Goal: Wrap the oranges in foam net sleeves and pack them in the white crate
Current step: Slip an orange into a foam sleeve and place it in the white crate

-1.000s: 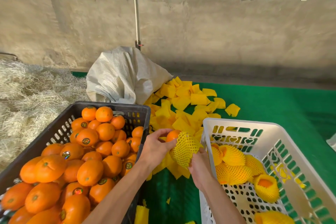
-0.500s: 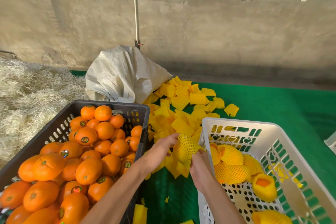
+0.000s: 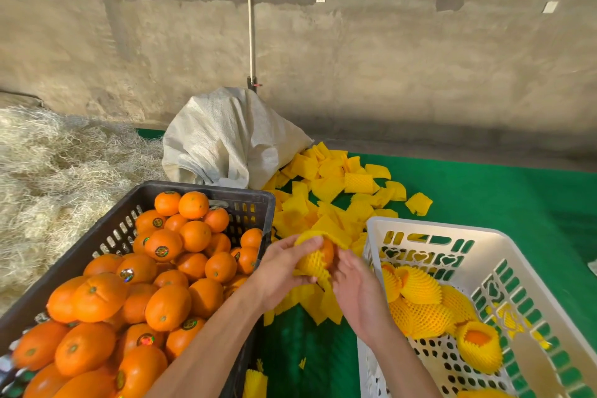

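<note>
on my left the black crate (image 3: pixel 97 249) is heaped with bare oranges (image 3: pixel 168 307), so most of the job lies ahead. my left hand (image 3: pixel 284 268) is curled round the orange in hand (image 3: pixel 327 252), fingers over the top of its yellow foam net sleeve (image 3: pixel 311 263). the fruit sits in the gap between the two crates, above the green mat (image 3: pixel 484 197), with the sleeve covering most of it and a strip of peel showing on the right. my right hand (image 3: pixel 357 287) pinches the sleeve's lower edge, as far as i can tell. i judge this the wrapping step, nearly done: next i should tug the net over that bare side, then carry it right and set it in the white crate (image 3: pixel 429 229) beside the wrapped oranges (image 3: pixel 420 300) there, gently so the sleeve doesn't slip.
</note>
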`<state>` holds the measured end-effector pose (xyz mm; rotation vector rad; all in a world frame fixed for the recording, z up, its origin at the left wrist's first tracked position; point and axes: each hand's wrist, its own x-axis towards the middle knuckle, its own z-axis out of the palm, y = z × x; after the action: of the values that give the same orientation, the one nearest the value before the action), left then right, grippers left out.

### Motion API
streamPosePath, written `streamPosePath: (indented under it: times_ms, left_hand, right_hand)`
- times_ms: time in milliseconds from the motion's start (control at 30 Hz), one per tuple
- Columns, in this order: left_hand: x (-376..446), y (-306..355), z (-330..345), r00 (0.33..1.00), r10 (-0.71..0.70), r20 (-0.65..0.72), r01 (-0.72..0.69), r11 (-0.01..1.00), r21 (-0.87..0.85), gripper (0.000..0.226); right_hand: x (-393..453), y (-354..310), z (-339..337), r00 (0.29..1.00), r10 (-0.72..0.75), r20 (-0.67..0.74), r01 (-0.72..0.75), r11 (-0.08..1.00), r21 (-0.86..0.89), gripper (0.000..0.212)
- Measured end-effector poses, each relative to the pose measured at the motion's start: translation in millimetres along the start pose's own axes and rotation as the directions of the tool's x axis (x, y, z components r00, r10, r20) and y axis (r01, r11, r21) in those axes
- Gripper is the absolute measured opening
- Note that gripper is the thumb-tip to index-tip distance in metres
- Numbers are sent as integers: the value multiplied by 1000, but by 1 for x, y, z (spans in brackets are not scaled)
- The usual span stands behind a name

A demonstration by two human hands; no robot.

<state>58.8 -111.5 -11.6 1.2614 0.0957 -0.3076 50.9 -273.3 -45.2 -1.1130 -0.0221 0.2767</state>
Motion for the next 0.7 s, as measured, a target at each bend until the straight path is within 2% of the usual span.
streamPosePath:
  times_ms: [33, 67, 100, 133, 233, 300, 367, 433, 500, 567, 633, 700]
  left_hand:
    - [1, 2, -1, 999, -8, -47, 5, 998, -55, 53]
    - [2, 3, -2, 997, -9, -81, 2, 996, -85, 54]
    - [1, 3, -2, 995, -8, -102, -1, 996, -93, 55]
    - [2, 3, -2, 994, -7, -111, -2, 997, -83, 56]
    - [3, -2, -1, 995, -9, -103, 11, 1000, 17, 67]
    - [4, -5, 3, 994, -9, -110, 19, 996, 90, 84]
    - [4, -8, 5, 994, 18, -110, -1, 989, 151, 101]
    - [3, -9, 6, 995, 68, -79, -52, 982, 184, 103]
    - [2, -10, 7, 990, 116, -80, -99, 977, 191, 92]
    - [2, -12, 7, 969, 230, -91, -207, 954, 217, 71]
    - [1, -13, 4, 897, 432, -94, -358, 835, 419, 43]
    - [-2, -12, -2, 805, 590, -60, -416, 634, 652, 27]
  right_hand:
    - [-2, 1, -2, 992, -119, -37, 113, 984, -141, 41]
    - [-6, 1, -6, 958, -273, -84, 227, 906, -358, 35]
    - [-8, 2, -9, 893, -445, -64, 333, 751, -570, 32]
    - [-9, 3, -12, 842, -539, -14, 378, 609, -698, 36]
    - [-9, 3, -13, 832, -551, 65, 398, 510, -762, 79]
    - [-7, 5, -12, 828, -536, 166, 420, 397, -816, 100]
    - [-7, 7, -11, 847, -483, 222, 432, 381, -817, 99]
    - [-11, 6, -11, 854, -469, 224, 423, 376, -825, 86]
    - [-12, 4, -14, 817, -539, 206, 412, 296, -862, 77]
    - [-11, -2, -20, 731, -665, 153, 379, 210, -901, 73]
    - [-7, -9, -30, 663, -748, 27, 276, 211, -938, 74]
    - [-5, -16, -45, 607, -789, -96, 159, 239, -958, 75]
